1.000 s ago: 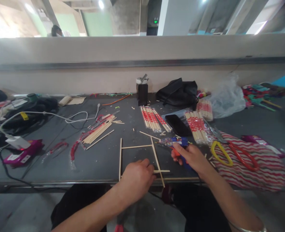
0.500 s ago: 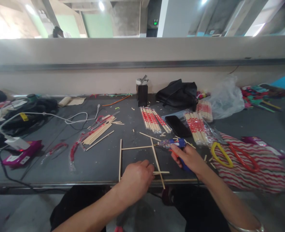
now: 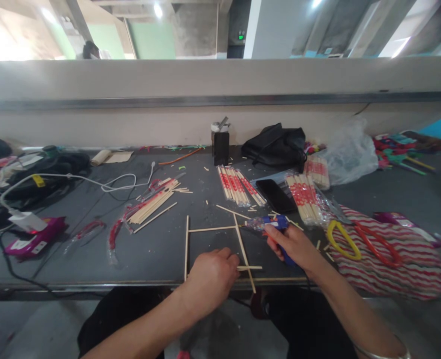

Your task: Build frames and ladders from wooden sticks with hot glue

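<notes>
My right hand (image 3: 286, 242) is wrapped round a blue glue gun (image 3: 279, 221). Its nozzle points left and meets the upper part of the right-hand stick of a frame of wooden chopsticks (image 3: 211, 229). Close to the table's front edge, my left hand (image 3: 216, 269) has its fingers closed on a chopstick (image 3: 256, 268) lying across the frame's lower part. That chopstick's right end crosses the slanted right-hand stick; the hand covers much of the rest. The frame's left stick stands nearly straight toward the table edge, and one crosspiece joins the two sides higher up.
Loose chopsticks (image 3: 153, 204) lie to the left, wrapped packs (image 3: 233, 185) farther back. A phone (image 3: 276, 195) and a striped cloth bag (image 3: 388, 264) with yellow and red handles sit right. A power strip (image 3: 37, 238) with cables occupies the left, and a black bag (image 3: 276, 144) the back.
</notes>
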Tool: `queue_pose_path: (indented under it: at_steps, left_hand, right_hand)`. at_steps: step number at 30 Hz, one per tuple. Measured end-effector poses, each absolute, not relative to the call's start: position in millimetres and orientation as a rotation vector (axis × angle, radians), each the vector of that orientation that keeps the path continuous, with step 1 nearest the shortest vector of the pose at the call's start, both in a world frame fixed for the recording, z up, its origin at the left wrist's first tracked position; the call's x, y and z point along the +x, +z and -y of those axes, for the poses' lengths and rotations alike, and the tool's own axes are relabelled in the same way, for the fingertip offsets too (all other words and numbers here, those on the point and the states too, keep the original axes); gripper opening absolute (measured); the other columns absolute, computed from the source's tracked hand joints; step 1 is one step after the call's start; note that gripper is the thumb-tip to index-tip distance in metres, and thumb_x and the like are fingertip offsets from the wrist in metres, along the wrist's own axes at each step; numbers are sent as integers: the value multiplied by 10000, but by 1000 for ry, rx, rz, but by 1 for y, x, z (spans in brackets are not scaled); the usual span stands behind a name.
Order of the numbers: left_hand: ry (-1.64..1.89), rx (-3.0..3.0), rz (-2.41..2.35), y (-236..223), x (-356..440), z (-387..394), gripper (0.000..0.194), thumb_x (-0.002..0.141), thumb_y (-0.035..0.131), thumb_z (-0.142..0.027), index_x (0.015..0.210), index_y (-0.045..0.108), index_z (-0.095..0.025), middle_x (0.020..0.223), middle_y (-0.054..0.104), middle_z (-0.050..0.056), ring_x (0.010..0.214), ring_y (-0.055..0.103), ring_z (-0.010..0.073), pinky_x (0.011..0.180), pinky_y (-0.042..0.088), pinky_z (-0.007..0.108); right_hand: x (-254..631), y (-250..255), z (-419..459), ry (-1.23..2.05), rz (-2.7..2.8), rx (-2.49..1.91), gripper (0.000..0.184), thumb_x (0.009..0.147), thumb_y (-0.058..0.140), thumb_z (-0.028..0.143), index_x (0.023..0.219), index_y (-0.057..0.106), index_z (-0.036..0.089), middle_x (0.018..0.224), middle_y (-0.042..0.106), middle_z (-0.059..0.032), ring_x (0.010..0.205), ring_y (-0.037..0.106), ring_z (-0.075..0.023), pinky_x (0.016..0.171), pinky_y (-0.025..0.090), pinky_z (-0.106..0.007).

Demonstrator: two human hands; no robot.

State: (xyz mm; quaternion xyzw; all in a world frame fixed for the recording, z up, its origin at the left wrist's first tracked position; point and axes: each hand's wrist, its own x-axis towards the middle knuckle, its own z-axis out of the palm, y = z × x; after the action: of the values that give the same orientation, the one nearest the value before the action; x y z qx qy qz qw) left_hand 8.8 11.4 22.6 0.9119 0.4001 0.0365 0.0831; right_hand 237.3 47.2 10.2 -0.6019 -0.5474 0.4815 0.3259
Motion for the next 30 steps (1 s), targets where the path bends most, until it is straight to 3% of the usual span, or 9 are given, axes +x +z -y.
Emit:
queue_pose_path:
  at_steps: [12, 19, 22, 25, 27, 30]
  left_hand:
    - [94, 2673, -1200, 25, 9, -12, 178, 916, 407, -242, 825, 546, -177, 814, 587, 32, 742, 585, 163, 693, 510, 285]
    - [120, 2685, -1193, 25, 9, -12, 168, 906, 421, -237, 815, 548, -175, 802, 586, 30, 733, 582, 157, 675, 493, 269]
    - [156, 2687, -1212, 26, 8, -11, 166, 895, 431, -242, 798, 550, -180, 783, 587, 25, 713, 579, 161, 642, 481, 268]
    - [241, 2658, -1235, 31, 5, -11, 175, 879, 428, -221, 753, 542, -181, 755, 579, 16, 693, 570, 153, 630, 464, 260]
    - [315, 2616, -1244, 36, 1, -12, 161, 859, 431, -190, 745, 544, -178, 745, 575, 15, 688, 565, 148, 631, 454, 253]
    - [432, 2543, -1262, 46, -9, -17, 169, 850, 422, -155, 813, 586, -166, 760, 583, 26, 709, 570, 146, 640, 446, 244]
  right_hand:
    - [235, 20, -44, 1284, 1445, -1556, 509, 742, 523, 664, 569, 494, 187, 467, 468, 44, 394, 434, -79, 388, 362, -202]
    - [238, 18, -43, 1247, 1516, -1499, 516, 807, 463, 634, 558, 488, 183, 501, 483, 19, 429, 453, -90, 417, 381, -216]
    - [238, 25, -39, 1018, 1631, -1449, 455, 836, 449, 587, 637, 533, 187, 588, 557, -6, 504, 510, -115, 491, 433, -239]
    - [244, 28, -36, 579, 1796, -1501, 327, 796, 545, 531, 847, 564, 208, 758, 634, -21, 675, 594, -165, 646, 475, -284]
    - [251, 25, -35, 347, 1903, -1587, 350, 743, 618, 511, 931, 546, 225, 854, 651, -30, 784, 619, -199, 717, 475, -311]
    - [265, 17, -36, 291, 2008, -1729, 393, 700, 654, 512, 949, 528, 236, 898, 663, -36, 810, 640, -214, 705, 484, -320]
